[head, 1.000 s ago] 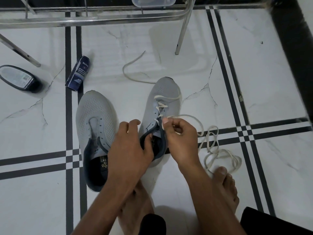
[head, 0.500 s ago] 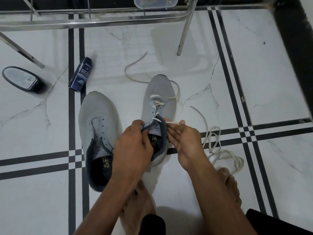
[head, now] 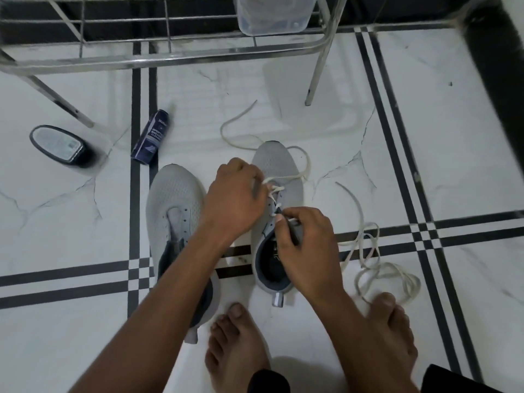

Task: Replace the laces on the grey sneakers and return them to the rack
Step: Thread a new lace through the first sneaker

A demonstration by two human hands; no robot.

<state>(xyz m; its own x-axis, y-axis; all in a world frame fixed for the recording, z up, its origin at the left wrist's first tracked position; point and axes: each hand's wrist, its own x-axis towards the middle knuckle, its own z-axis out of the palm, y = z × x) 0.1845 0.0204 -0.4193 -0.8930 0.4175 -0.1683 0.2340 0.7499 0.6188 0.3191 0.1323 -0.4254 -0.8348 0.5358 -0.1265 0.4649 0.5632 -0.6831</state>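
Note:
Two grey sneakers lie on the tiled floor, toes pointing away. The left sneaker has bare eyelets and no lace. The right sneaker is partly threaded with a white lace. My left hand reaches across to the right sneaker's eyelets, fingers closed on the lace crossings. My right hand pinches the lace and the tongue at the collar. The lace's free length trails in loops on the floor to the right.
A metal shoe rack spans the far edge, with a clear plastic tub on it. A dark blue cleaner can and a black brush lie at the left. My bare feet rest near the sneakers' heels.
My left hand has left the right sneaker's collar and moved forward to the laced eyelets. My right hand has shifted onto the tongue and collar. The camera has tilted up a little.

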